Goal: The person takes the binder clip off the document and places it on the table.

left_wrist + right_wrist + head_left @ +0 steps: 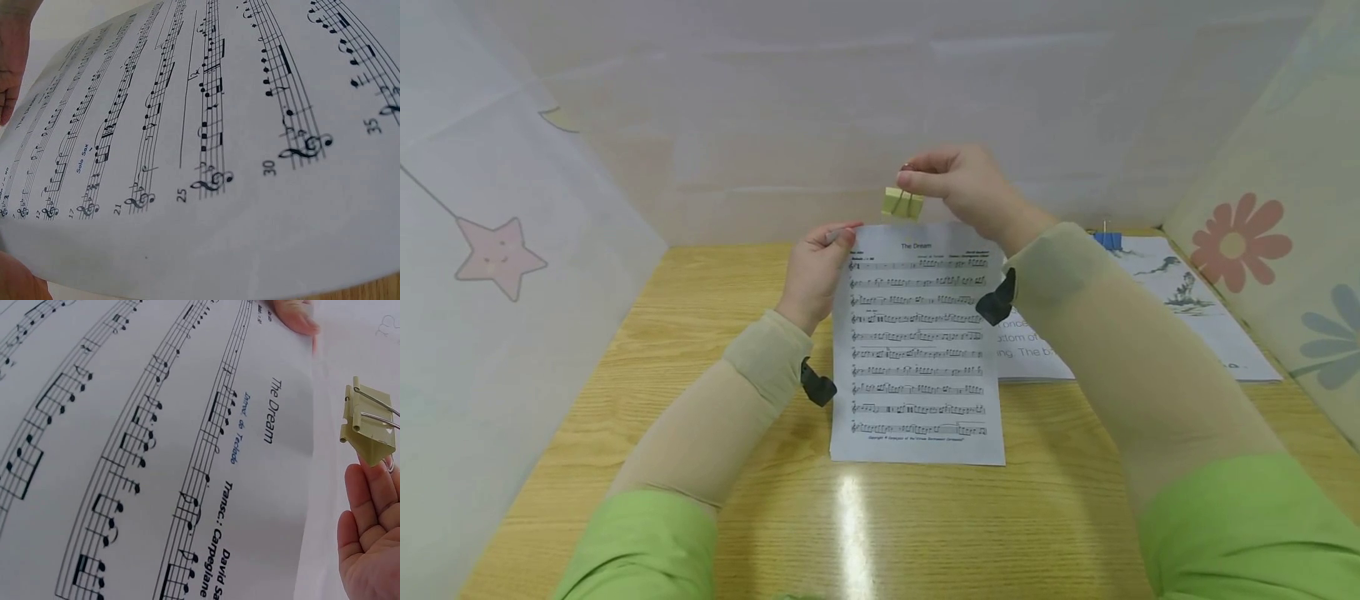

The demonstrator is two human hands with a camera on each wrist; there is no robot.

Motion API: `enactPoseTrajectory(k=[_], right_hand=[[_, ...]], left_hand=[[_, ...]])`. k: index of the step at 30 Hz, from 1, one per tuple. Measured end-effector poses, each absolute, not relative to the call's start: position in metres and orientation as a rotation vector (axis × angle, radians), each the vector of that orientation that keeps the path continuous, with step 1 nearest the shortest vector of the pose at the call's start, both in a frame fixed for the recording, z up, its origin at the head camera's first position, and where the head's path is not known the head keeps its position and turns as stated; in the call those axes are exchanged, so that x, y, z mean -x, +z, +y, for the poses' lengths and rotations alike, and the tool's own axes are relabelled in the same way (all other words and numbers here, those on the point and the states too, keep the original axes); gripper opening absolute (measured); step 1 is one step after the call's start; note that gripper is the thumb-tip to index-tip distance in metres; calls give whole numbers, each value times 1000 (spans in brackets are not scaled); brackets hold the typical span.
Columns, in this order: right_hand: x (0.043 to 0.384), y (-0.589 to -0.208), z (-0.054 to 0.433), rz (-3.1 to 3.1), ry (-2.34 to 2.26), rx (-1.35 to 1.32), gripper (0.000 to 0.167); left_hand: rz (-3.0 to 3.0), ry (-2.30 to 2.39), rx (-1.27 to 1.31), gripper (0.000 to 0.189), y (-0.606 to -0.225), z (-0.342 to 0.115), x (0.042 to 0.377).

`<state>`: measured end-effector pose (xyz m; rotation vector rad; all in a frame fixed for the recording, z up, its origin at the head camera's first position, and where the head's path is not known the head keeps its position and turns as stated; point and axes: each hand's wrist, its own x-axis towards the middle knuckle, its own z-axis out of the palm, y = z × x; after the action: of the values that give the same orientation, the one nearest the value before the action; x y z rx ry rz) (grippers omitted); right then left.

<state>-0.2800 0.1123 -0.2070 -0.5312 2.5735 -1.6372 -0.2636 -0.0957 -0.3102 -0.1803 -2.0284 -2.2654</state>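
Upright in front of me stands a sheet of printed music [917, 354] titled "The Dream". My left hand [811, 279] pinches its upper left corner between thumb and fingers, where a small red edge shows. Just above the top edge, my right hand [973, 187] holds a yellow binder clip [901, 204] by its wire handles. In the right wrist view the clip [373, 419] hangs apart from the paper, its mouth pointing away from the palm. The left wrist view is mostly filled by the music sheet [162, 244]; whether more sheets lie behind it cannot be seen.
Right of the music, partly behind my right arm, lies a stack of papers [1180, 292] with large text and an ink landscape. A blue binder clip [1107, 241] sits on its far edge. The wooden table [790, 517] meets pale walls at the back and sides.
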Motion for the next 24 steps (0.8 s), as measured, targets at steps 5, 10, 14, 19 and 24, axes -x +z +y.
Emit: enactPoseTrajectory(k=[5, 10, 14, 19, 24], right_hand=[[272, -206, 116, 2571, -1620, 536, 36], [267, -208, 123, 2524, -1650, 524, 38], [262, -213, 128, 2471, -1662, 528, 42], [254, -220, 132, 2471, -1617, 546, 45], [248, -225, 133, 2455, -1618, 538, 46]], left_hand=[[-2026, -2260, 166, 28, -311, -97, 264], [-2024, -2250, 153, 27, -311, -98, 264], [-1998, -2259, 153, 28, -311, -100, 264], [-1972, -2272, 150, 30, -313, -103, 265], [-1966, -2267, 135, 30, -313, -106, 266]])
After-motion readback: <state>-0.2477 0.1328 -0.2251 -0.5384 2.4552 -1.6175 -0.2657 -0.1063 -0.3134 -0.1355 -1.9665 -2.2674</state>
